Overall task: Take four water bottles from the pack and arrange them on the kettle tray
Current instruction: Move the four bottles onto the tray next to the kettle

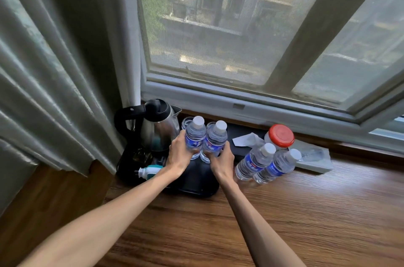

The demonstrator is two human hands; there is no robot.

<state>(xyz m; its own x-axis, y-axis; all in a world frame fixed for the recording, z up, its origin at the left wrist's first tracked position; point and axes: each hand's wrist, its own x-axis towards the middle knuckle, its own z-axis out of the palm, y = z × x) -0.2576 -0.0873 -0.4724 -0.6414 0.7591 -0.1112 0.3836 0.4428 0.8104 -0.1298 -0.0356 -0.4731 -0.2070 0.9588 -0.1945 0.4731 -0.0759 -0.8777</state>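
Observation:
Two clear water bottles with white caps and blue labels stand side by side over the black kettle tray [196,188]. My left hand [179,155] grips the left bottle [195,133] and my right hand [222,161] grips the right bottle [215,138]. A steel kettle [156,129] with a black handle sits at the tray's back left. Two more bottles, one [254,160] beside the other [276,166], stand on the wooden surface to the right of the tray, apart from my hands. No pack is in view.
Two upturned glasses [187,123] sit behind the held bottles. A plug and cord [148,171] lie on the tray's left part. A red-lidded jar [281,135], a tissue [247,139] and a flat plastic packet [312,158] lie by the window sill. Curtain [61,69] hangs left.

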